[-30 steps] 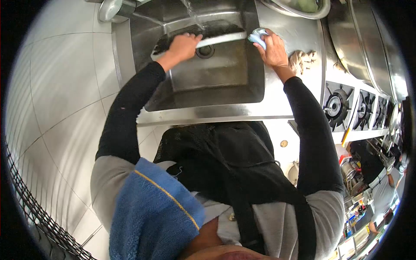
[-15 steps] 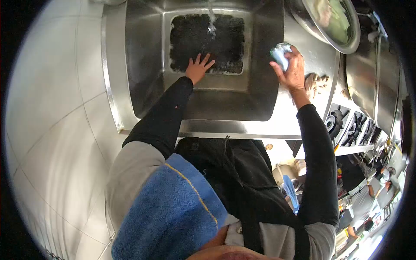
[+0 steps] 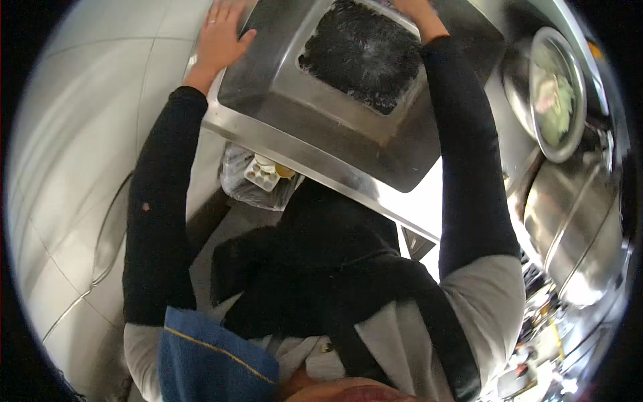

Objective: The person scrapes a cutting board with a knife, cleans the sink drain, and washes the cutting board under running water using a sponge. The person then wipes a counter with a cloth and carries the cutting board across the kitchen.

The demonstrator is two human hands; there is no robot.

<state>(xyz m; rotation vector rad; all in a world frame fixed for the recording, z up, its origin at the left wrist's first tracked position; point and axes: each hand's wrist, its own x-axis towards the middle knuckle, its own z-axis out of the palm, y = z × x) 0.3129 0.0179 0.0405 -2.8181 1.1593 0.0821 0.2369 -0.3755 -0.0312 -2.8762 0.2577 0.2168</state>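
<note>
- Had the black panel (image 3: pixel 362 57) flat on the floor of the sink (image 3: pixel 295 154), back from the near edge.
- Had the left hand (image 3: pixel 224 33) at the sink's left edge, with the thumb wide of the fingers and nothing seen in their hold.
- Had the right hand (image 3: pixel 415 9) over the panel's far right corner; could not tell the spread of the fingers or any hold, with the tips cut off.
- Judged the panel stiff, fairly light, hardly fragile, likely slippery if wet.
- Seemed best to grip by two opposite edges, not by the broad face.
- Saw a bowl (image 3: pixel 581 87) near the right edge of the bench (image 3: pixel 499 100).
</note>
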